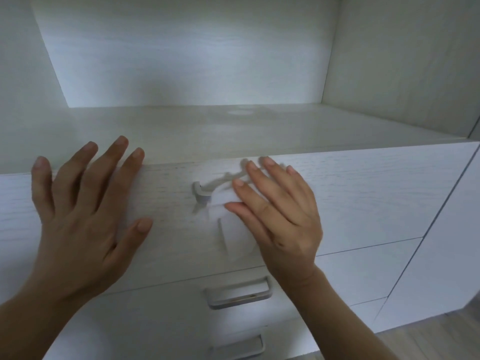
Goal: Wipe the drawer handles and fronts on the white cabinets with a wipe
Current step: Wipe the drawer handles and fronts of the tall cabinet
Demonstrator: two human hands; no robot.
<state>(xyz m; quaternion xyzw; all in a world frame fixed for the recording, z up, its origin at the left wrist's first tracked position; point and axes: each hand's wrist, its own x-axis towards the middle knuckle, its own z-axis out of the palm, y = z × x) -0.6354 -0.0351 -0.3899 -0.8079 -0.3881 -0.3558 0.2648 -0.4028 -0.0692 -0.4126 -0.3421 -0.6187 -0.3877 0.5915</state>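
A white wipe (231, 229) lies over the top drawer front (166, 229) and covers most of its grey handle (201, 193). My right hand (280, 216) presses the wipe flat against the handle with straight fingers. My left hand (85, 209) rests spread on the same drawer front, its fingertips reaching the cabinet's top edge. Only the handle's left end shows past the wipe. Below it, the second drawer's handle (239, 294) and the third drawer's handle (239, 348) are uncovered.
Above the drawers is an open white shelf (233, 126) with a faint ring mark. White cabinet panels (389, 203) continue to the right. Light wooden floor (428, 339) shows at the bottom right.
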